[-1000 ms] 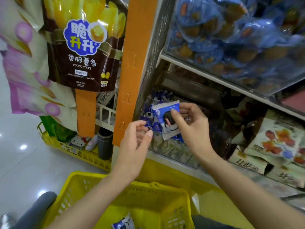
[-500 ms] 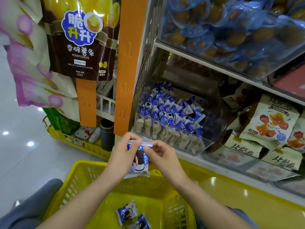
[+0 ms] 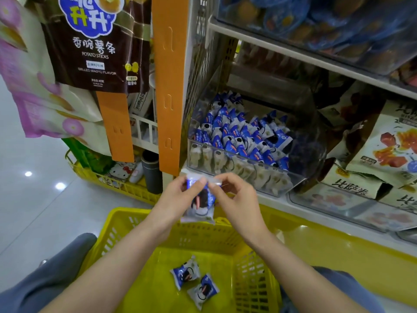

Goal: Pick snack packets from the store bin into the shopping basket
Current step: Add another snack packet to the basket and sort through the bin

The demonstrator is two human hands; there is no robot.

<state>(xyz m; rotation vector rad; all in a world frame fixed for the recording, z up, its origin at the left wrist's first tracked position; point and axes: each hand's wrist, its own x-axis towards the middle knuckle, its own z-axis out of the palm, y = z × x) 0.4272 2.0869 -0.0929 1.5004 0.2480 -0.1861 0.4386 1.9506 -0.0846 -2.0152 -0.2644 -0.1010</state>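
A blue and white snack packet (image 3: 201, 203) hangs above the far rim of the yellow shopping basket (image 3: 255, 276). My left hand (image 3: 178, 197) pinches its top left corner and my right hand (image 3: 234, 195) pinches its top right edge. Two matching packets (image 3: 194, 281) lie on the basket floor. The clear store bin (image 3: 239, 168) on the shelf just beyond my hands is filled with several more of these packets (image 3: 239, 134).
Potato stick bags (image 3: 94, 44) hang on an orange strip (image 3: 170, 82) at the left. Bins of other snacks (image 3: 381, 145) sit to the right and on the shelf above. A second yellow basket (image 3: 112, 179) stands on the floor at the left.
My right hand brought one packet out of the bin and down over the basket. My left hand has joined it on the packet's top edge. The view has tilted down.
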